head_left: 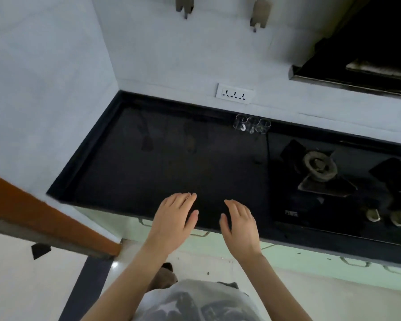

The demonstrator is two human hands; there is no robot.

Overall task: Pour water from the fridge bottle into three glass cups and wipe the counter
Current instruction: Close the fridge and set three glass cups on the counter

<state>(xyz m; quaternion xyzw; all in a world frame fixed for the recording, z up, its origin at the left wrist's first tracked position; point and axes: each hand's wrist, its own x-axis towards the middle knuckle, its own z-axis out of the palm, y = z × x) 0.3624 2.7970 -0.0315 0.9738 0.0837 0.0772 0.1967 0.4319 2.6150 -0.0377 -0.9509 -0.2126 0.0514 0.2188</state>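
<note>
**Both hands hover loose over a dark counter, three glasses at the back wall**

The black counter (171,163) fills the middle of the view, set into a corner of pale walls, with a raised dark lip along its left and rear sides. At 3 o'clock a glass-topped gas stove (333,181) sits on it, its left edge just beside the bare stone. At about 1 o'clock, against the back lip, three glass cups (252,125) stand upright in a row, touching or nearly so. Above them a white socket plate (234,93) is fixed to the wall.

At 6 o'clock the left hand (174,218) and right hand (239,225) are held palm-down at the front edge, fingers straight and relaxed, grasping nothing. Whether they touch the stone cannot be told. Between hands and cups the counter lies bare. An orange-brown door edge (51,218) slants in at 8 o'clock.
</note>
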